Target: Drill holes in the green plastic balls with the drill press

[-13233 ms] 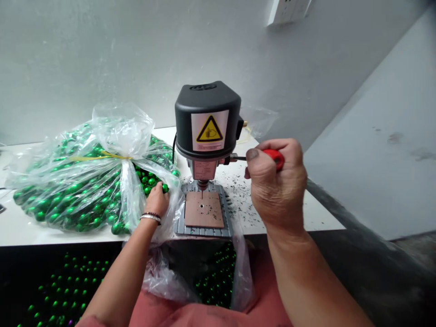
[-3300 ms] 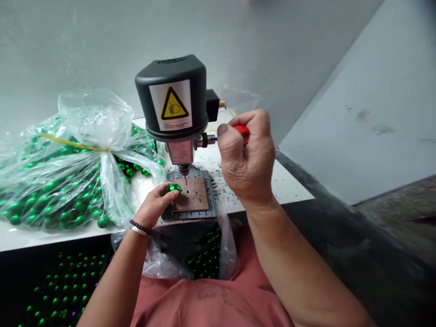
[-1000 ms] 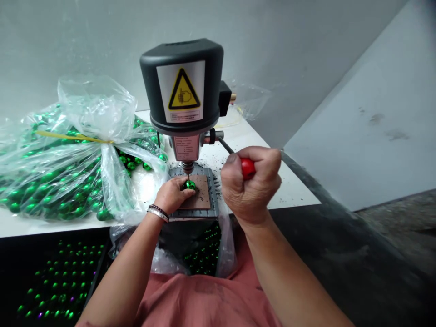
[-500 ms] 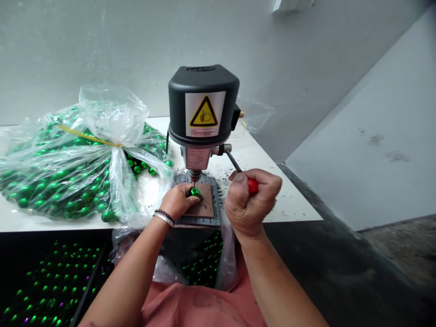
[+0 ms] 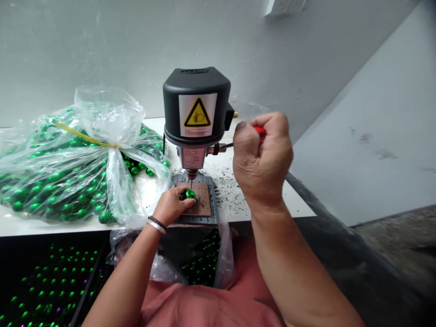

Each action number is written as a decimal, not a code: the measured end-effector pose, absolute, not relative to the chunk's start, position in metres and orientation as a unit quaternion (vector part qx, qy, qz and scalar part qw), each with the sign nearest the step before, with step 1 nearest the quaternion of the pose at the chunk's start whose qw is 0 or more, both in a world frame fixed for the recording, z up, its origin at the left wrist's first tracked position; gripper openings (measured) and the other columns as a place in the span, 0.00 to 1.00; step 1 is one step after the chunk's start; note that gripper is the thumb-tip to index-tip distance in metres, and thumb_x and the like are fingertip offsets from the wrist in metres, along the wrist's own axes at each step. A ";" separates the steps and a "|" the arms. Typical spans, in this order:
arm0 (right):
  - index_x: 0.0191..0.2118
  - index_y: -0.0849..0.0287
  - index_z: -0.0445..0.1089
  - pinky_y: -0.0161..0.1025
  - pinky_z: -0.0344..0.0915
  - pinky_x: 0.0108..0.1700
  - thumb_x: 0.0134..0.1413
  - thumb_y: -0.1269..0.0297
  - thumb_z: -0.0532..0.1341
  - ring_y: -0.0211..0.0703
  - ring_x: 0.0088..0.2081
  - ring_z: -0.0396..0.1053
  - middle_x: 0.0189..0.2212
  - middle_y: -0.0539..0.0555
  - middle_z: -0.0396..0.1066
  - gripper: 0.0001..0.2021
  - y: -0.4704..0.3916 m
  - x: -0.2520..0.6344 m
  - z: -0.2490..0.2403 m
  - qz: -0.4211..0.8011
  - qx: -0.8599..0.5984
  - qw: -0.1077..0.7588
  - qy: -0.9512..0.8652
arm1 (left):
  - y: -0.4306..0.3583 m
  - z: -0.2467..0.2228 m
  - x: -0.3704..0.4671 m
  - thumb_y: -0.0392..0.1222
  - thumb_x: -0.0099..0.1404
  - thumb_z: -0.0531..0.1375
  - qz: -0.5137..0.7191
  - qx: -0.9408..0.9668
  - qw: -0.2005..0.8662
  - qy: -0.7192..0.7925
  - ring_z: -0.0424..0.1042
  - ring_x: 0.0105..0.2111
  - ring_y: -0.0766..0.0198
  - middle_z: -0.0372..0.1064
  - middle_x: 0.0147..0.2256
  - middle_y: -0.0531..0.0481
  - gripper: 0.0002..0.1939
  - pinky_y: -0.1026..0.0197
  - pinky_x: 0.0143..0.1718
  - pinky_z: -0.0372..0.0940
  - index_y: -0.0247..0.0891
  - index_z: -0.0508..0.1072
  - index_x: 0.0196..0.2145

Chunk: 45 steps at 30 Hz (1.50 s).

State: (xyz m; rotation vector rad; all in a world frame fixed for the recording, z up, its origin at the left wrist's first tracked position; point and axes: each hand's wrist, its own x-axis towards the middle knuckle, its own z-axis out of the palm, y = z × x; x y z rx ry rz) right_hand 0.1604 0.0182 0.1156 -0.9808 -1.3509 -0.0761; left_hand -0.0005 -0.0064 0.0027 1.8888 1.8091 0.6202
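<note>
A black bench drill press (image 5: pixel 195 109) with a yellow warning label stands on the table. Below its chuck, a thin drill bit (image 5: pixel 191 184) points down at a shiny green ball (image 5: pixel 189 194). My left hand (image 5: pixel 172 204) pinches that ball between thumb and fingers on a brown board (image 5: pixel 201 204), which lies on the grey drill base (image 5: pixel 213 193). Whether the bit's tip touches the ball, I cannot tell. Raised at the right, my right hand (image 5: pixel 262 156) is wrapped around the red knob (image 5: pixel 260 132) of the feed lever (image 5: pixel 227 146).
At the left, a tied clear plastic bag (image 5: pixel 112 122) full of green balls lies on the white table (image 5: pixel 289 200). Dark shavings (image 5: pixel 231 184) are scattered right of the base. A plastic-lined opening holding green balls (image 5: pixel 204 259) sits below the table edge, and more balls lie lower left.
My right hand has moved up with the lever's red knob. The drill bit has risen relative to the ball. My left hand keeps the ball on the board; the view has shifted slightly.
</note>
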 end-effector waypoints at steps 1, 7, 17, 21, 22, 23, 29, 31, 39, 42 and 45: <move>0.27 0.58 0.56 0.28 0.58 0.26 0.53 0.63 0.54 0.25 0.22 0.56 0.21 0.44 0.55 0.08 0.020 0.161 0.120 -0.023 -0.436 0.669 -0.602 | -0.012 0.007 -0.003 0.47 0.55 0.58 0.219 0.691 0.246 0.644 0.70 0.33 0.62 0.74 0.34 0.50 0.16 0.63 0.35 0.62 0.39 0.75 0.39; 0.30 0.57 0.56 0.30 0.58 0.28 0.56 0.60 0.51 0.28 0.28 0.62 0.24 0.46 0.58 0.08 0.021 0.161 0.113 -0.014 -0.434 0.661 -0.612 | -0.035 0.020 -0.015 0.57 0.51 0.61 0.242 0.657 0.422 0.576 0.70 0.40 0.58 0.73 0.40 0.46 0.27 0.61 0.40 0.63 0.36 0.73 0.43; 0.29 0.58 0.55 0.29 0.58 0.27 0.54 0.60 0.53 0.26 0.24 0.60 0.23 0.44 0.57 0.08 0.016 0.162 0.114 0.034 -0.427 0.671 -0.605 | -0.028 0.003 -0.011 0.55 0.52 0.59 0.482 0.319 0.597 0.556 0.67 0.30 0.67 0.64 0.28 0.52 0.18 0.62 0.34 0.66 0.37 0.64 0.31; 0.29 0.58 0.54 0.30 0.59 0.28 0.54 0.62 0.53 0.26 0.24 0.58 0.23 0.44 0.56 0.07 0.015 0.162 0.113 0.020 -0.429 0.666 -0.610 | -0.032 0.007 -0.009 0.43 0.48 0.63 0.453 0.382 0.560 0.578 0.67 0.29 0.69 0.65 0.29 0.53 0.24 0.62 0.36 0.64 0.35 0.66 0.43; 0.29 0.58 0.54 0.30 0.59 0.29 0.55 0.62 0.52 0.26 0.24 0.58 0.23 0.44 0.55 0.07 0.015 0.162 0.112 0.018 -0.429 0.664 -0.612 | -0.032 0.006 -0.008 0.43 0.49 0.62 0.434 0.418 0.534 0.593 0.67 0.30 0.68 0.66 0.30 0.53 0.26 0.61 0.37 0.63 0.35 0.65 0.47; 0.29 0.57 0.54 0.30 0.59 0.29 0.55 0.62 0.52 0.26 0.24 0.58 0.23 0.44 0.55 0.07 0.015 0.162 0.112 0.018 -0.429 0.663 -0.614 | -0.032 0.005 -0.008 0.43 0.49 0.62 0.413 0.458 0.501 0.607 0.68 0.32 0.67 0.67 0.31 0.52 0.29 0.60 0.38 0.63 0.35 0.64 0.49; 0.29 0.57 0.54 0.29 0.57 0.29 0.54 0.61 0.52 0.26 0.23 0.54 0.22 0.44 0.52 0.07 0.016 0.163 0.113 0.021 -0.422 0.665 -0.616 | -0.022 -0.014 -0.005 0.43 0.52 0.60 0.393 0.545 0.375 0.639 0.70 0.41 0.60 0.70 0.40 0.45 0.25 0.56 0.43 0.64 0.34 0.65 0.47; 0.28 0.57 0.53 0.29 0.56 0.28 0.54 0.61 0.52 0.26 0.22 0.51 0.21 0.44 0.50 0.08 0.019 0.163 0.116 0.021 -0.423 0.666 -0.614 | -0.020 -0.017 -0.004 0.44 0.53 0.60 0.382 0.556 0.356 0.647 0.70 0.41 0.59 0.71 0.41 0.44 0.22 0.54 0.44 0.64 0.34 0.66 0.45; 0.25 0.57 0.49 0.30 0.48 0.27 0.53 0.59 0.52 0.29 0.23 0.45 0.20 0.45 0.48 0.12 0.049 0.166 0.143 0.013 -0.473 0.616 -0.630 | -0.013 -0.009 -0.004 0.42 0.55 0.58 0.320 0.595 0.304 0.672 0.69 0.45 0.58 0.71 0.44 0.44 0.20 0.54 0.49 0.61 0.36 0.67 0.47; 0.24 0.58 0.47 0.30 0.45 0.28 0.53 0.58 0.52 0.28 0.24 0.45 0.20 0.45 0.48 0.14 0.065 0.166 0.151 0.028 -0.508 0.589 -0.628 | -0.012 -0.010 -0.006 0.42 0.56 0.58 0.304 0.612 0.291 0.670 0.69 0.44 0.59 0.70 0.43 0.45 0.20 0.55 0.47 0.62 0.36 0.66 0.46; 0.23 0.57 0.45 0.31 0.44 0.28 0.53 0.57 0.52 0.29 0.24 0.44 0.20 0.45 0.47 0.15 0.077 0.164 0.154 0.034 -0.527 0.571 -0.628 | -0.012 -0.010 -0.006 0.42 0.56 0.58 0.287 0.626 0.275 0.671 0.70 0.41 0.60 0.70 0.40 0.46 0.17 0.56 0.45 0.63 0.37 0.65 0.44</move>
